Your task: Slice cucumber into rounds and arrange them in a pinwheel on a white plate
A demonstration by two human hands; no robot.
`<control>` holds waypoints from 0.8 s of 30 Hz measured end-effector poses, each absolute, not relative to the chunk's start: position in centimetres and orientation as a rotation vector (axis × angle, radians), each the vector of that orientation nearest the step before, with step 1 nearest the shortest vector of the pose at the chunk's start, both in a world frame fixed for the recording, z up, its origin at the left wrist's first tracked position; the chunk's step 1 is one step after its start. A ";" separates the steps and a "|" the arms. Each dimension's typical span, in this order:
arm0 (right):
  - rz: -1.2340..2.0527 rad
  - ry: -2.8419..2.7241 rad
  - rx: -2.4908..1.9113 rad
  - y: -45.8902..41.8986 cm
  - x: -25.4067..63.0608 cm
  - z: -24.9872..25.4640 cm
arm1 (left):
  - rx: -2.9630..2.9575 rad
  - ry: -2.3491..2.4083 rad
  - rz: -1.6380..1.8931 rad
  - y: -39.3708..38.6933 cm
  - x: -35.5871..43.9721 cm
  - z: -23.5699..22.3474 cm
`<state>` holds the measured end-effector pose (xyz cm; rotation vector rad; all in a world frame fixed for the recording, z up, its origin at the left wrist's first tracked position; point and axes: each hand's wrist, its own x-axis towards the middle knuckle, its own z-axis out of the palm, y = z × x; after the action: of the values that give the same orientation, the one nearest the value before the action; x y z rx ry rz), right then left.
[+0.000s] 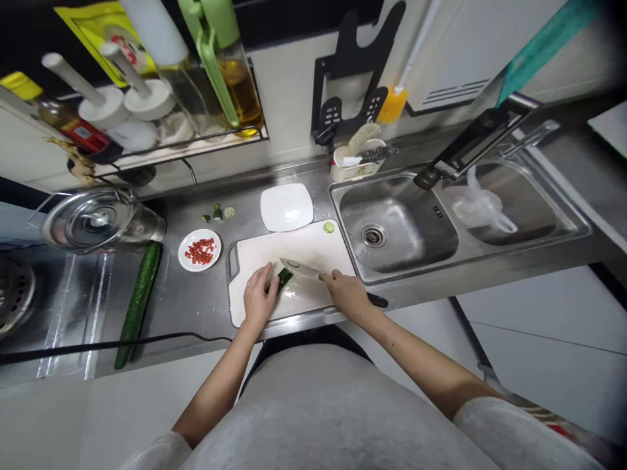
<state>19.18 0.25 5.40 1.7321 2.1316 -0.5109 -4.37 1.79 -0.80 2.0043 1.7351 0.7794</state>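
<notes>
A short piece of cucumber [285, 279] lies on the white cutting board [255, 251], and my left hand [259, 294] is closed over its left end. My right hand [347, 295] grips a knife [306, 270], whose black handle sticks out behind the palm. The blade points left, beside the far end of the cucumber piece, with a pale slice [292, 264] against it. Cut cucumber slices [328, 227] rest at the board's far right corner. Wet spots show on the board's surface.
A white square plate [287, 207] stands behind the board. Left of it are a small plate of chopped red pieces [200, 250], cucumber ends [217, 213], a whole cucumber [140, 303] and a lidded steel pot [100, 219]. The double sink [401, 225] borders the right; a cable [161, 337] crosses the counter.
</notes>
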 end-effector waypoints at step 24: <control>-0.140 2.484 1.836 -1.0 20.7 3.0 | 1.307 1.655 0.753 5.7 -2.9 0.4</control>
<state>20.72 -0.96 3.05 1.8358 2.4844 -0.1404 -2.93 5.71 0.41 1.3074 1.6553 0.7527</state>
